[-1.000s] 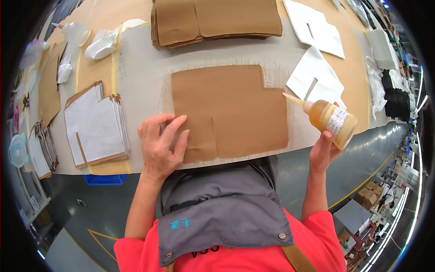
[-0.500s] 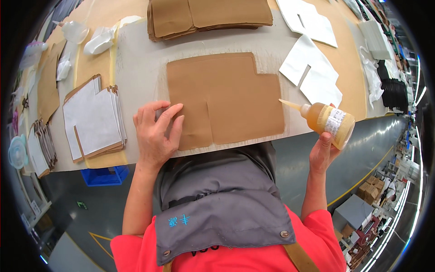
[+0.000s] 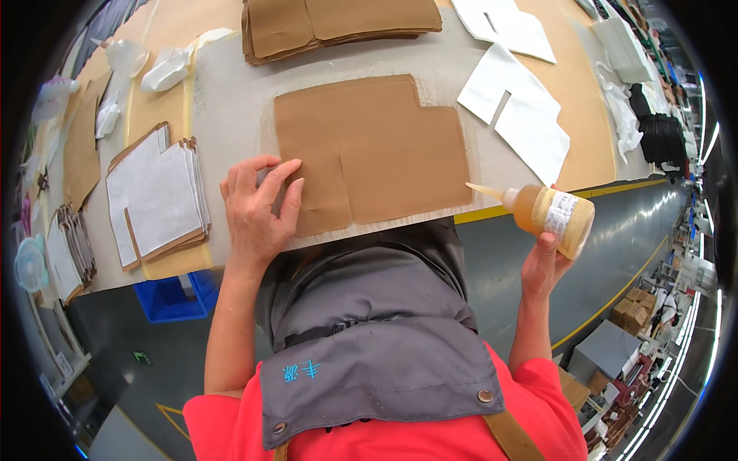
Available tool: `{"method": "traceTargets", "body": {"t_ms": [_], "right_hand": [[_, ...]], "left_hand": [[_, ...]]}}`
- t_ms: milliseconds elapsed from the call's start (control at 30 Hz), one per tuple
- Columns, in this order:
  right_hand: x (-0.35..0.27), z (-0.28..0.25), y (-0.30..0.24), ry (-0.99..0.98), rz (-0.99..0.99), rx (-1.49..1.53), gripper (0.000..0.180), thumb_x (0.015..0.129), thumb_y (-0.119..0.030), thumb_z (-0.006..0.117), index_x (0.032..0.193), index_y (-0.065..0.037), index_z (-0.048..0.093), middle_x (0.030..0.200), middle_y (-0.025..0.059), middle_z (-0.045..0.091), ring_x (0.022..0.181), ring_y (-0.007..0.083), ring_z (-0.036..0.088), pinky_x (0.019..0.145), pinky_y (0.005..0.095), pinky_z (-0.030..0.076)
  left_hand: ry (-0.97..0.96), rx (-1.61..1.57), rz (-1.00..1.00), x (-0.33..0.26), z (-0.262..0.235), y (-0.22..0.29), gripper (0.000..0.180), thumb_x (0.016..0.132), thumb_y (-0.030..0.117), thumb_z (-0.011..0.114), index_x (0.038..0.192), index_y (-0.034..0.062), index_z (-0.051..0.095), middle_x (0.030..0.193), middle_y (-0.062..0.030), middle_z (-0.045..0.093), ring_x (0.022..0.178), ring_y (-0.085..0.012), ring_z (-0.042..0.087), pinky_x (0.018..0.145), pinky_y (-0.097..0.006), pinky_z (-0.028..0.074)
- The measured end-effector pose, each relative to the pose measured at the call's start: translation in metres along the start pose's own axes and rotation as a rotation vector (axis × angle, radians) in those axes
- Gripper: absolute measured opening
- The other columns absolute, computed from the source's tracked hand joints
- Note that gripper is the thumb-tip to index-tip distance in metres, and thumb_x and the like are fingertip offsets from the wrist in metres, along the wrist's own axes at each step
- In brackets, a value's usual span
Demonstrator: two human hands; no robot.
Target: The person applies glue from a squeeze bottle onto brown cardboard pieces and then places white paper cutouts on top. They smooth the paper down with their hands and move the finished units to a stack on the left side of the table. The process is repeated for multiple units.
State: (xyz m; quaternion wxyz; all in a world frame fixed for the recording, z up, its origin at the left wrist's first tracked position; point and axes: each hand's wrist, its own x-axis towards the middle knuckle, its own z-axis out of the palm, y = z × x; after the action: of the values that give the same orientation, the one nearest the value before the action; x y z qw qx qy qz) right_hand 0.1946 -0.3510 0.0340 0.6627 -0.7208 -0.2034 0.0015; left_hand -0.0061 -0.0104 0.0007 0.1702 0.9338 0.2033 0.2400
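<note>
A flat brown panel (image 3: 369,154), leather-like, with a notched far right corner and a slit from its near edge, lies on the table in front of me. At its left edge rests my left hand (image 3: 260,201), fingers bent and spread, thumb and forefinger apart on the edge with nothing gripped. My right hand (image 3: 543,263) is wrapped round a squeeze bottle (image 3: 555,217) of amber liquid, probably glue, with a white label. The bottle is tipped sideways. Its long pointed nozzle (image 3: 486,190) reaches the panel's right edge, close to the near corner; whether it touches is unclear.
Beyond the panel sits a stack of brown panels (image 3: 346,21). White slit pieces (image 3: 516,107) lie to the right. Left are a pile of white-faced brown pieces (image 3: 154,200) and plastic bottles (image 3: 125,57). A blue crate (image 3: 175,298) stands below the table's near edge (image 3: 369,232).
The bottle's nozzle has slid along the panel's right edge toward the near corner. My left hand keeps its place at the left edge. The whole view has shifted slightly.
</note>
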Motion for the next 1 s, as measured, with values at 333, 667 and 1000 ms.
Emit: {"method": "traceTargets", "body": {"t_ms": [333, 667, 1000], "right_hand": [[-0.019, -0.008, 0.005, 0.097, 0.02, 0.037, 0.08, 0.092, -0.04, 0.077, 0.149, -0.002, 0.035, 0.146, 0.0193, 0.051, 0.134, 0.0299, 0.053, 0.11, 0.0454, 0.046], [-0.032, 0.011, 0.009, 0.188, 0.228, 0.245, 0.06, 0.099, -0.044, 0.066, 0.14, -0.004, 0.049, 0.129, 0.0094, 0.063, 0.114, 0.0231, 0.066, 0.091, 0.04, 0.061], [-0.043, 0.043, 0.005, 0.155, 0.288, 0.335, 0.058, 0.098, -0.041, 0.069, 0.137, -0.001, 0.051, 0.126, 0.011, 0.063, 0.111, 0.0242, 0.067, 0.087, 0.0415, 0.062]], "left_hand": [[0.021, 0.015, 0.028, -0.001, 0.001, 0.0, 0.027, 0.086, 0.016, 0.075, 0.113, 0.0133, 0.074, 0.114, -0.0052, 0.062, 0.106, -0.0236, 0.057, 0.093, -0.037, 0.04], [0.041, 0.014, 0.037, -0.001, 0.003, -0.001, 0.029, 0.086, 0.018, 0.075, 0.115, 0.0149, 0.073, 0.112, -0.0037, 0.063, 0.105, -0.0227, 0.057, 0.093, -0.037, 0.04], [0.052, -0.011, 0.039, -0.002, 0.002, -0.002, 0.03, 0.085, 0.014, 0.076, 0.115, 0.0134, 0.073, 0.113, -0.0045, 0.063, 0.106, -0.0237, 0.057, 0.093, -0.037, 0.04]]}}
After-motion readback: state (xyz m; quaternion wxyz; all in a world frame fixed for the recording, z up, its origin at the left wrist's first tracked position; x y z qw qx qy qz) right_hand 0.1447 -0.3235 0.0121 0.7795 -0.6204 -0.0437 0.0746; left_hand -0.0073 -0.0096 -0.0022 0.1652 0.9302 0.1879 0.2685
